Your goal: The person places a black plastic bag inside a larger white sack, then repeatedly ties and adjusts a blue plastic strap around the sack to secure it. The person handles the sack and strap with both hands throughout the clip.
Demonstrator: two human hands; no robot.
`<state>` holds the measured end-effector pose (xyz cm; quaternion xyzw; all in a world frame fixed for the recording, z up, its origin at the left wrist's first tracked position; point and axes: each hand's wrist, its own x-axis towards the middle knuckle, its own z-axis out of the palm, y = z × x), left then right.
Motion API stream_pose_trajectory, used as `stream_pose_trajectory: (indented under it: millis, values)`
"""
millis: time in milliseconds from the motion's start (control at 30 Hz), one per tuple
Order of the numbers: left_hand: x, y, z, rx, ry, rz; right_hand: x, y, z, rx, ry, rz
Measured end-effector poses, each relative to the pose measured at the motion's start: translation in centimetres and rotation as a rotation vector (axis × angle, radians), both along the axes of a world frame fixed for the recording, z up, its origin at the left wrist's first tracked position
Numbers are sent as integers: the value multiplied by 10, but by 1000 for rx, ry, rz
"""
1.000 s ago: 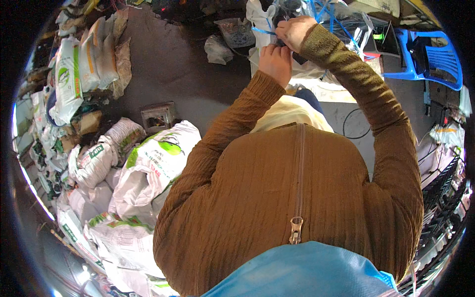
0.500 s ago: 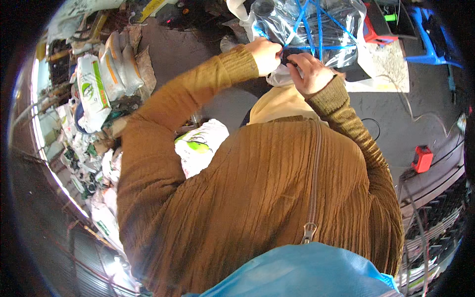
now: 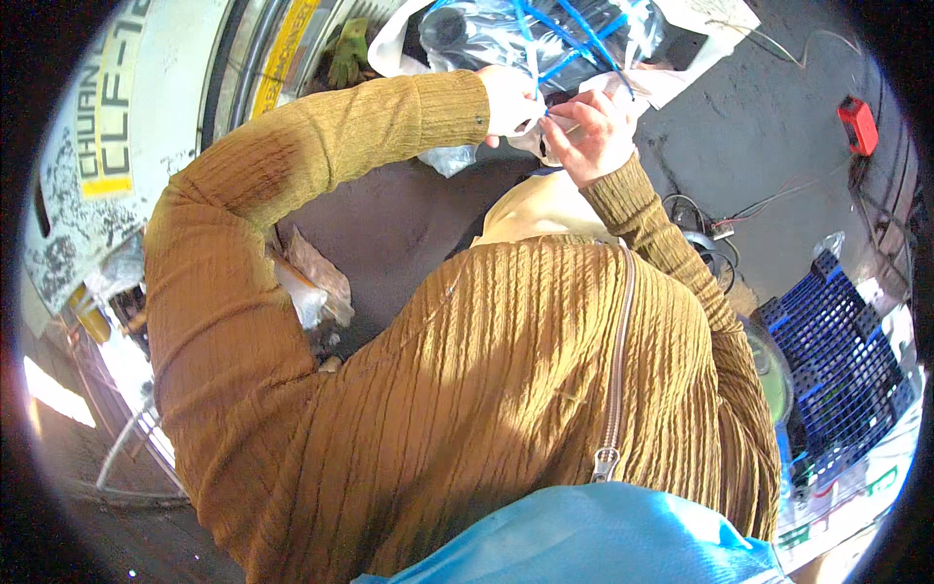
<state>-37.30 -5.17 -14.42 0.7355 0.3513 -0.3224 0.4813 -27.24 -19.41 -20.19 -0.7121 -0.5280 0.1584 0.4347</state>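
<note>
A bundle (image 3: 467, 34) wrapped in clear plastic, with dark contents showing through, lies in front of me at the top of the view. Several blue straps (image 3: 572, 37) cross over it. My left hand (image 3: 510, 103) is closed at the bundle's near edge, its fingertips partly hidden. Close beside it, my right hand (image 3: 593, 134) pinches with thumb and forefinger, the other fingers loosely bent. A bit of blue strap shows between the two hands, and both appear to grip it. White sheeting (image 3: 671, 78) lies around the bundle's edge.
A large white machine (image 3: 146, 107) with worn paint stands at the left. Beyond my left forearm is a yellow-green glove (image 3: 347, 54). At the right are a red box (image 3: 856, 125), cables (image 3: 769, 202) on the dark floor, and a blue plastic pallet (image 3: 839, 365).
My body and view have turned, bringing the white machine and blue pallet into sight; the stacked sacks are gone from view. Both hands stay together at the bundle's edge, and the bundle appears shifted left.
</note>
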Motion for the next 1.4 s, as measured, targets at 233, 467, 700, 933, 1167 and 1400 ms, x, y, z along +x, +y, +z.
stream_pose_trajectory:
  millis: [233, 467, 700, 933, 1167, 1400]
  values:
    - [9, 2, -1, -185, -59, -34, 2, 4, -2, -96, -193, -11]
    - [5, -12, 5, -382, -64, 706, -4, 5, -12, 178, -184, -99]
    - [-2, -16, -1, -656, -209, 1110, 4, -5, -7, 246, -140, -71]
    - [-12, -35, -17, -437, -320, 911, 15, -7, 12, -32, -28, -94]
    - [-12, -50, -34, -372, -461, 832, 32, 6, 22, -250, -303, 168]
    - [-16, -66, -22, 280, -483, 619, 36, 15, 16, -100, -321, 235]
